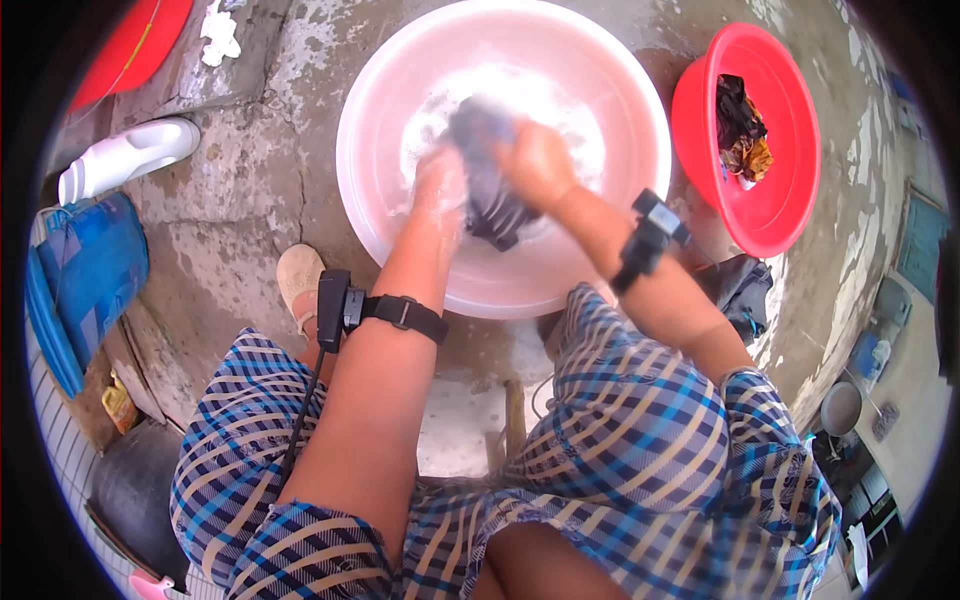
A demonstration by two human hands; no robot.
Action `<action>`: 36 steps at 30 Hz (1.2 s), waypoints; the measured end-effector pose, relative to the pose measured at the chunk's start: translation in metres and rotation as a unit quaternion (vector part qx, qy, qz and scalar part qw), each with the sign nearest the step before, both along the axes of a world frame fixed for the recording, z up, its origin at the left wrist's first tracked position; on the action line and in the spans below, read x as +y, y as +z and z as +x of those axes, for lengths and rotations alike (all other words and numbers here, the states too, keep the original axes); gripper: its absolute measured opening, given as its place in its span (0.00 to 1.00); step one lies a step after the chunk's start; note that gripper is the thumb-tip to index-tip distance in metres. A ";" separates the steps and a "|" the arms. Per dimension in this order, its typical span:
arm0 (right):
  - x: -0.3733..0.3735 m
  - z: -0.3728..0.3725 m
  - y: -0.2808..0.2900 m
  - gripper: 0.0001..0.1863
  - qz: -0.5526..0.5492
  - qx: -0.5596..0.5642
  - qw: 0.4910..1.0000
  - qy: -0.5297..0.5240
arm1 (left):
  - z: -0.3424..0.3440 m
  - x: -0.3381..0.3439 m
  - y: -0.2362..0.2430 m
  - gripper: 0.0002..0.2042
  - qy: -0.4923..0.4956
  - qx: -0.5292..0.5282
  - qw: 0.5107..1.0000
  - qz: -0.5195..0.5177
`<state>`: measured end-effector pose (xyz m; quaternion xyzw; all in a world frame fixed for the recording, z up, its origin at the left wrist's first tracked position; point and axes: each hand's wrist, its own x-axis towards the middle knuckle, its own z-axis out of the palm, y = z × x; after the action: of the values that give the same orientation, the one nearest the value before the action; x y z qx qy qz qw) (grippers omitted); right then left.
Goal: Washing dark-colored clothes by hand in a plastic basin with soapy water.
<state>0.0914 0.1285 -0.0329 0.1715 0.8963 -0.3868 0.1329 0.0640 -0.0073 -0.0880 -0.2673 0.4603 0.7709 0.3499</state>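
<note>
A large pale pink basin [395, 90] with sudsy water stands on the ground in front of me. Over the water, a dark grey-blue cloth [492, 205] with pale stripes at its lower end is bunched between my hands. My left hand [440, 180], wet with suds, grips the cloth's left side. My right hand [540, 168] is closed on its right side and smeared by motion. The top of the cloth is blurred too, and I cannot tell what kind of garment it is. Both forearms reach in over the near rim, with black straps around them.
To the right, a red basin [790, 195] holds dark and brownish cloths [742, 130]. A white plastic bottle [135, 158] lies at the left, near a blue container [100, 265]. Part of another red tub [130, 45] shows at the upper left. A dark bag-like item [745, 295] sits beside my right forearm.
</note>
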 end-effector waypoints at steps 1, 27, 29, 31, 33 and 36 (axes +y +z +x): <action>0.017 -0.009 -0.002 0.23 0.044 -0.012 0.997 -0.067 | 0.000 0.017 0.024 0.15 -0.002 0.000 1.000 0.003; 0.061 -0.012 -0.048 0.21 0.088 0.117 0.989 -0.023 | 0.001 -0.009 0.024 0.27 -0.192 0.053 0.976 -0.089; 0.061 -0.011 -0.057 0.23 0.163 0.165 0.972 -0.028 | 0.003 -0.014 0.017 0.23 -0.182 0.080 0.974 -0.111; 0.044 0.000 -0.052 0.26 -0.149 -0.057 0.986 -0.051 | 0.009 -0.007 0.025 0.30 -0.070 -0.047 0.988 -0.126; 0.011 -0.007 -0.031 0.23 -0.303 -0.177 0.936 -0.020 | 0.000 -0.021 0.018 0.33 -0.034 -0.151 0.970 -0.188; -0.027 0.011 0.008 0.16 -0.290 0.072 0.952 0.061 | -0.006 -0.031 0.030 0.32 -0.013 -0.149 0.988 -0.034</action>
<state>0.1019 0.1017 -0.0244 0.0417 0.7613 -0.6328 0.1353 0.0576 -0.0378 -0.0583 -0.3847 0.4324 0.7022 0.4147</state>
